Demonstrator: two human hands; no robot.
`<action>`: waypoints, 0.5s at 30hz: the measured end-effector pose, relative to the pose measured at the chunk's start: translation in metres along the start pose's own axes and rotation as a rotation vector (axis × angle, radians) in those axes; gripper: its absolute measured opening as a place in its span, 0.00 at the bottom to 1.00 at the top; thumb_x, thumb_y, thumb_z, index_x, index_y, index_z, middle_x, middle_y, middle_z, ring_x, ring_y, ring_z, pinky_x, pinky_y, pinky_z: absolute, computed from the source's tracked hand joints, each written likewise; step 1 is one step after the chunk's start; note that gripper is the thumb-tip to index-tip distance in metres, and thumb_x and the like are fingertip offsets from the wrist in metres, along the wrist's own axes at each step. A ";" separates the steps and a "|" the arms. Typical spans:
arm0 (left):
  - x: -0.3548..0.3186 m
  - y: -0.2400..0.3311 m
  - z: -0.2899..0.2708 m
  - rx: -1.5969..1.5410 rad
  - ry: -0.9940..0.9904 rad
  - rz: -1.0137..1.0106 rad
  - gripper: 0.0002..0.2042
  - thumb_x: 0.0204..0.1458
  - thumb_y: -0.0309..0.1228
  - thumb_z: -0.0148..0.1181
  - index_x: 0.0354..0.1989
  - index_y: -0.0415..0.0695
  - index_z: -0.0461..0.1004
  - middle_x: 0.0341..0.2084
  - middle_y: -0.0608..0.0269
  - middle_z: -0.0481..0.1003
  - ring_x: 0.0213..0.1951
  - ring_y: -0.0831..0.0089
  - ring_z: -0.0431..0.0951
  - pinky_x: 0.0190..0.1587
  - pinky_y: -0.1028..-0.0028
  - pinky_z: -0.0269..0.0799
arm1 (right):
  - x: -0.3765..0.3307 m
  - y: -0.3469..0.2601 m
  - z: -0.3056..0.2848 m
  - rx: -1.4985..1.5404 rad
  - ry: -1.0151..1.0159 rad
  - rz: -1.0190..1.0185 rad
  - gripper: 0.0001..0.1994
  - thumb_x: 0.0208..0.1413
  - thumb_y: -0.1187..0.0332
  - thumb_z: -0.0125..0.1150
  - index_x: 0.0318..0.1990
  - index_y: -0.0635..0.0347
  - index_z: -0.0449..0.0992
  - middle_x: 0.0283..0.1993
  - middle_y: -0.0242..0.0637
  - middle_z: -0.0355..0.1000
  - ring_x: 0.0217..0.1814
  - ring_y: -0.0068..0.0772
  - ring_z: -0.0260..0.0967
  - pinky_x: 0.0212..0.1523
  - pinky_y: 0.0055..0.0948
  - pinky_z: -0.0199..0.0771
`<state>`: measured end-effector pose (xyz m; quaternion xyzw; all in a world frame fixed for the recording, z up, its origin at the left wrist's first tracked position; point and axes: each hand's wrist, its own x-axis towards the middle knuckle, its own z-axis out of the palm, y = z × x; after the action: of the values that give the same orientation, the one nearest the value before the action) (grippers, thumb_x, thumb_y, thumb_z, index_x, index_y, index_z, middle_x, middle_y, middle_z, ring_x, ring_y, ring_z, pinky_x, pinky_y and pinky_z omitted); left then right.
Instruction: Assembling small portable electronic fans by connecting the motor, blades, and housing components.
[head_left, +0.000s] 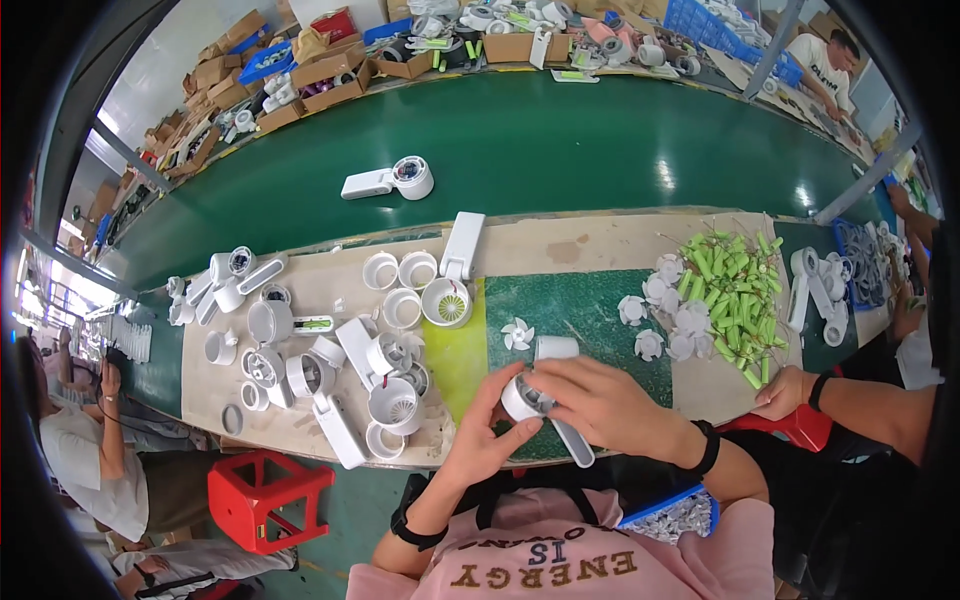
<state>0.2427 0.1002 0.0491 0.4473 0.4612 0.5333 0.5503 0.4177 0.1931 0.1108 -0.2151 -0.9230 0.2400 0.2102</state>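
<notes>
My left hand (490, 430) grips the round head of a white handheld fan (522, 400) near the table's front edge. The fan's handle (573, 443) slants down and right beneath my right hand (598, 400). My right fingers are curled over the open face of the fan head, hiding part of the grey and white parts inside. Just beyond my hands lies a white cylindrical housing (556, 347), partly covered by the right hand. A white fan impeller (517, 334) rests on the green mat (600, 295) to its upper left.
White fan housings (395, 405) crowd the left. Several impellers (690, 320) lie beside a pile of green battery cells (735, 290) with wires at right. One fan (405, 178) lies on the green belt (560, 140). A co-worker's hand (785, 392) is at right; a red stool (265, 500), lower left.
</notes>
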 end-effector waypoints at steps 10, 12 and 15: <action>0.007 0.014 -0.011 0.393 -0.197 0.042 0.32 0.39 0.36 0.68 0.53 0.39 0.62 0.45 0.50 0.66 0.47 0.55 0.68 0.49 0.67 0.64 | 0.008 0.017 0.014 0.291 -0.258 -0.055 0.20 0.41 0.72 0.60 0.43 0.64 0.62 0.33 0.42 0.64 0.33 0.44 0.69 0.31 0.34 0.72; 0.007 0.009 -0.010 0.396 -0.199 0.060 0.32 0.37 0.37 0.70 0.52 0.39 0.63 0.42 0.51 0.68 0.45 0.55 0.69 0.47 0.67 0.65 | 0.010 0.014 0.014 0.191 -0.263 -0.059 0.17 0.42 0.71 0.58 0.41 0.64 0.64 0.31 0.41 0.65 0.32 0.40 0.70 0.30 0.32 0.72; 0.008 0.006 -0.005 0.493 -0.139 0.124 0.33 0.36 0.38 0.70 0.51 0.40 0.63 0.41 0.51 0.68 0.43 0.55 0.70 0.44 0.65 0.68 | 0.011 0.015 0.010 0.052 -0.308 -0.155 0.11 0.44 0.70 0.54 0.36 0.63 0.65 0.29 0.38 0.63 0.29 0.35 0.69 0.28 0.28 0.72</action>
<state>0.2370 0.1087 0.0542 0.6309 0.5098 0.4056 0.4214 0.4081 0.2075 0.0979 -0.0987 -0.9516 0.2769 0.0896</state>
